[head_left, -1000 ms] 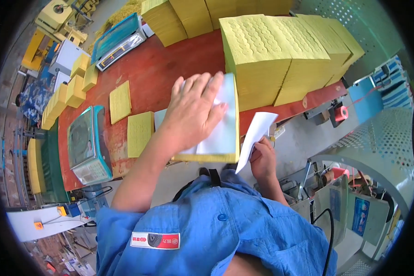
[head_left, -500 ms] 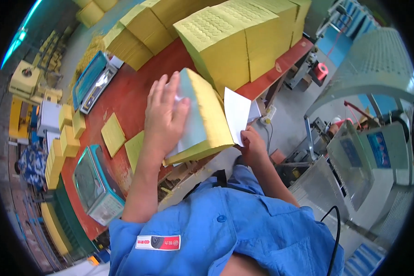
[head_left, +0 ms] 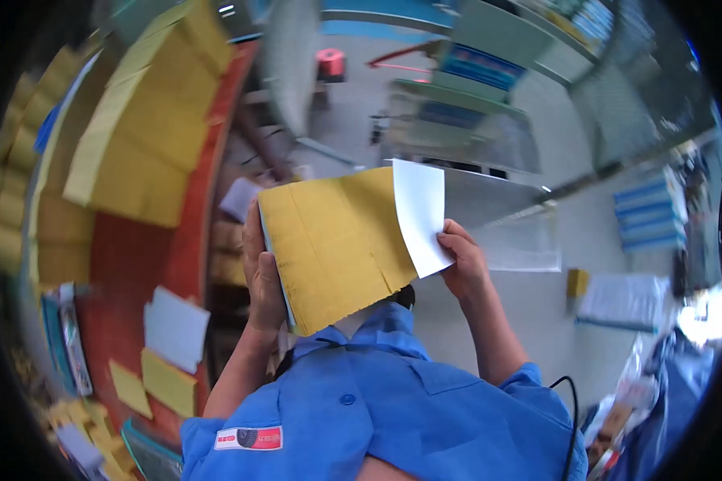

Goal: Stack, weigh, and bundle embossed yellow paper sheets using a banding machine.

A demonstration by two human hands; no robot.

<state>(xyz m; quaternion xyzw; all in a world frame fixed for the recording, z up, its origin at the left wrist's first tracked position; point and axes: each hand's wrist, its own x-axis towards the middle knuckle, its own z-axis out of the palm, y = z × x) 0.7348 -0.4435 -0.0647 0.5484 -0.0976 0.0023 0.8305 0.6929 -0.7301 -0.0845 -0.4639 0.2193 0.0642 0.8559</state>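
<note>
A thick block of yellow paper (head_left: 337, 248) is held in the air in front of my chest, with its broad yellow side facing up. My left hand (head_left: 265, 272) presses flat along its left side, where a thin pale blue edge shows. At the block's right end stands a white sheet (head_left: 421, 216). The thumb and fingers of my right hand (head_left: 464, 260) close on the lower right edge of that sheet. Whether the right fingers also bear the block from beneath is hidden.
To the left runs a red table (head_left: 120, 321) with tall yellow paper stacks (head_left: 148, 128), pale sheets (head_left: 176, 329) and small yellow pads (head_left: 168, 382). Ahead stands a grey-green machine (head_left: 457, 120) with a clear panel (head_left: 521, 232). A wrapped white bundle (head_left: 622, 301) lies at the right.
My view has swung right, so the red table now lies at the left and the machine ahead. Both hands carried the block away from the table, and its broad yellow side now shows.
</note>
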